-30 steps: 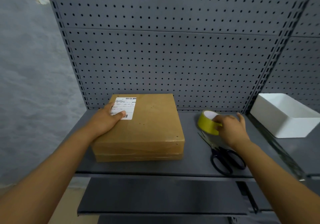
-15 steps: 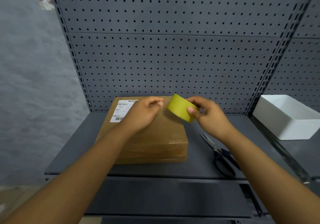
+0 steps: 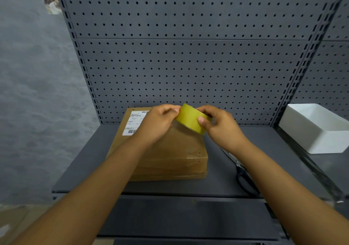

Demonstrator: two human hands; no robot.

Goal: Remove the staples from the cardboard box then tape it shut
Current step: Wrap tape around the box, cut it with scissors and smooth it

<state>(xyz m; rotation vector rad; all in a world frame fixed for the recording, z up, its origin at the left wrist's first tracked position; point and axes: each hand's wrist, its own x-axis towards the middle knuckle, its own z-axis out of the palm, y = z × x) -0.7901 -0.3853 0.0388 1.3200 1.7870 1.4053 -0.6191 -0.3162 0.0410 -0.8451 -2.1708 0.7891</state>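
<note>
Right now the yellow tape roll (image 3: 190,119) is held up in the air between both hands, above the far right part of the cardboard box (image 3: 170,150), which lies flat on the dark shelf (image 3: 217,178) against the pegboard (image 3: 188,55). The right hand (image 3: 220,125) has its grip clamped on the roll: the thumb presses the near face of the band and the fingers curl over the far rim. The left hand (image 3: 160,121) meets the roll at its upper left edge, fingertips pinched together against the band, probably feeling for the loose end of the tape; whether it has caught that end cannot be told from this view.

The relation that matters is this: the roll's axis runs slanted, from near left to far right, so its band faces the left hand and the box sits directly below and toward the person. Any tape drawn off would most likely come leftward and downward onto the box top. The left hand is the nearer one to the shipping label (image 3: 135,122) and the left part of the lid, so it looks best placed to anchor the free end there.

Scissors (image 3: 243,180) lie on the shelf just right of the box, partly hidden under the right forearm. A white bin (image 3: 317,129) stands well apart on the right.
</note>
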